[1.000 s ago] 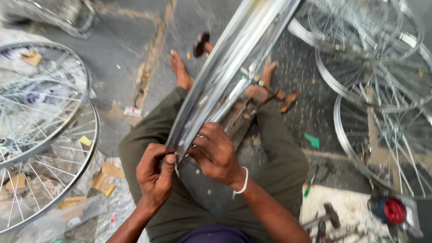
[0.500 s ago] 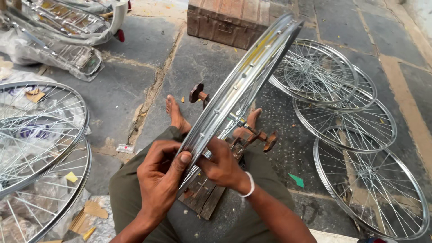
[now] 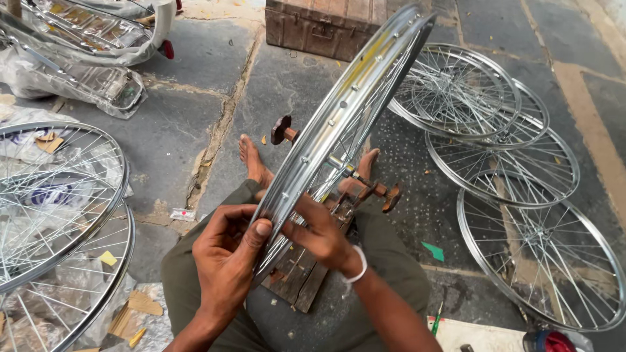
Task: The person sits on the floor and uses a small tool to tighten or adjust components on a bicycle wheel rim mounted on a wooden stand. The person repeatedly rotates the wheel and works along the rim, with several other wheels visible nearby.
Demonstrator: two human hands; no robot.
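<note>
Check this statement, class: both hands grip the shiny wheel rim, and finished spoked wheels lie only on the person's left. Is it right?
Not quite. Both hands, left hand and right hand, grip the wheel rim, but spoked wheels also lie on the right, as the head view shows.

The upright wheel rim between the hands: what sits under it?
Under the wheel rim, a wooden stand rests on the person's lap, with an axle crossing through. The left hand and right hand cover the rim's lower edge, so its contact with the stand is hidden.
</note>
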